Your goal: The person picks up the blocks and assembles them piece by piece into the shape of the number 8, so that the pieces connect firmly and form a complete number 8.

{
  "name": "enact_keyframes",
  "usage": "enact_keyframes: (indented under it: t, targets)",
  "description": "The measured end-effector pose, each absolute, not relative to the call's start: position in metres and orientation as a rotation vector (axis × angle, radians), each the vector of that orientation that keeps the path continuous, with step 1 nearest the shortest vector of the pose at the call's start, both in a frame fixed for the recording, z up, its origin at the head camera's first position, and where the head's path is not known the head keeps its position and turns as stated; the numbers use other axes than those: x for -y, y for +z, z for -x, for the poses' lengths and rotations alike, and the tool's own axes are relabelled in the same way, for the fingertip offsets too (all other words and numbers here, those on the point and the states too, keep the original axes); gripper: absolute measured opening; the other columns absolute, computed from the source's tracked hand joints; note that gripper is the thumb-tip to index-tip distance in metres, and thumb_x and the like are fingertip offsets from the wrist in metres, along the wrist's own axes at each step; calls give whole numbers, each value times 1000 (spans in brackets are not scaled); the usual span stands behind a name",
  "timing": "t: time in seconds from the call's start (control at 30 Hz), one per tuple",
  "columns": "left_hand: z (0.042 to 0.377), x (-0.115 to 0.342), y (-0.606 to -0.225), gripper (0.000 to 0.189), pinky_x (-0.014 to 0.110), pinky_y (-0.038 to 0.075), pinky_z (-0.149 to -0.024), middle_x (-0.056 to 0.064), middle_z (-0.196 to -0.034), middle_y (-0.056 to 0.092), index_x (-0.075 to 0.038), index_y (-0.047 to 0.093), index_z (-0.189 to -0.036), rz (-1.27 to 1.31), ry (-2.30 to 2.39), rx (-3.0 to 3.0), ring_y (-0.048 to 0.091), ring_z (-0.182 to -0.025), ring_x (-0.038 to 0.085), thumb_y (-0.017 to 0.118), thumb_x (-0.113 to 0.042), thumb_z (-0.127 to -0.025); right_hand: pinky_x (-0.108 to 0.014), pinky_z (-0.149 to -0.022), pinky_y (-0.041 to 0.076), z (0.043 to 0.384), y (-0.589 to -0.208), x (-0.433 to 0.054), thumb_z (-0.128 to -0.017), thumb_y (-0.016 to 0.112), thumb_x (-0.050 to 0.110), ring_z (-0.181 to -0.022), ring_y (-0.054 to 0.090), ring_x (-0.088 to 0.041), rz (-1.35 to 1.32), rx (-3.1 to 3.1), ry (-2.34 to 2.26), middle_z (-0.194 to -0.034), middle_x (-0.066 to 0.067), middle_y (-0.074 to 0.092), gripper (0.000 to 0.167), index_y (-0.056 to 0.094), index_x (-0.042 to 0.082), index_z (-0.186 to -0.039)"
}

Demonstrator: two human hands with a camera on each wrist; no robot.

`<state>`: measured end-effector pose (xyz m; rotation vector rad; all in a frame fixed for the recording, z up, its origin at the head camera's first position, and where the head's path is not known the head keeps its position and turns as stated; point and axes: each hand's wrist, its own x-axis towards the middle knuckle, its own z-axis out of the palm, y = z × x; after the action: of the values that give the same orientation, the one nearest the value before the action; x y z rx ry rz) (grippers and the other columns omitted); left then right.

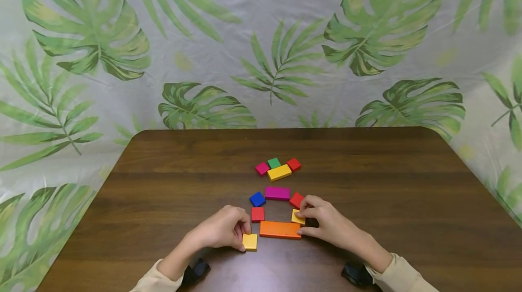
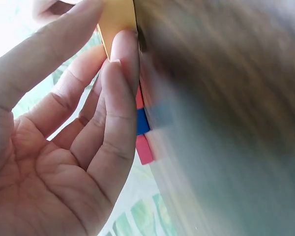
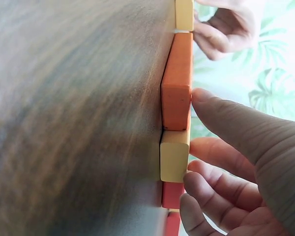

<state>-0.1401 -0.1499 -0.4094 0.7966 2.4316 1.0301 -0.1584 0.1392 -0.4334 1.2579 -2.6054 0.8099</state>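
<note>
My left hand pinches a yellow square block between thumb and fingers, just left of a long orange block. The right hand rests its thumb on the orange block's right end. Its fingers touch the top of another yellow block, which adjoins that end in the right wrist view. Close to those fingers lies a red block. On the left side of the arrangement are a red square block and a blue block, with a magenta block at the top between the sides.
Farther back sits a second group: a yellow oblong block, a green block, a pink block and a red block. The brown wooden table ends at a leaf-patterned curtain.
</note>
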Motion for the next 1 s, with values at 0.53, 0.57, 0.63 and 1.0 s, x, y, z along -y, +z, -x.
enact_keyframes:
  t: [0.53, 0.57, 0.63, 1.0]
  targets:
    - [130, 138, -407, 25, 12, 47, -55, 4, -74, 60, -3, 64, -76, -831, 979, -2539, 50, -58, -4, 83, 1, -61, -16, -69, 47, 159, -433, -139, -73, 79, 23, -81, 47, -4, -1242, 2636, 801, -90, 4, 53, 22, 72, 10, -89]
    - [130, 137, -407, 25, 12, 46, -55, 4, -74, 60, -3, 64, -76, -838, 969, -2550, 50, -57, -4, 84, 1, -61, -16, -69, 47, 159, -433, -139, -73, 79, 23, -81, 47, -4, -1243, 2634, 801, -90, 4, 53, 22, 72, 10, -89]
    - [129, 137, -406, 25, 11, 46, -55, 3, -73, 60, -4, 63, -75, -851, 945, -2573, 49, -57, -5, 84, 0, -60, -16, -68, 47, 159, -433, -139, -73, 79, 23, -81, 47, -3, -1246, 2631, 803, -90, 4, 53, 22, 73, 10, -90]
    - [125, 133, -405, 24, 11, 43, -53, 2, -71, 59, -5, 64, -75, -877, 867, -2641, 46, -56, -6, 84, -3, -62, -16, -69, 47, 158, -432, -139, -74, 78, 24, -82, 47, -4, -1240, 2644, 800, -91, 5, 53, 23, 73, 10, -91]
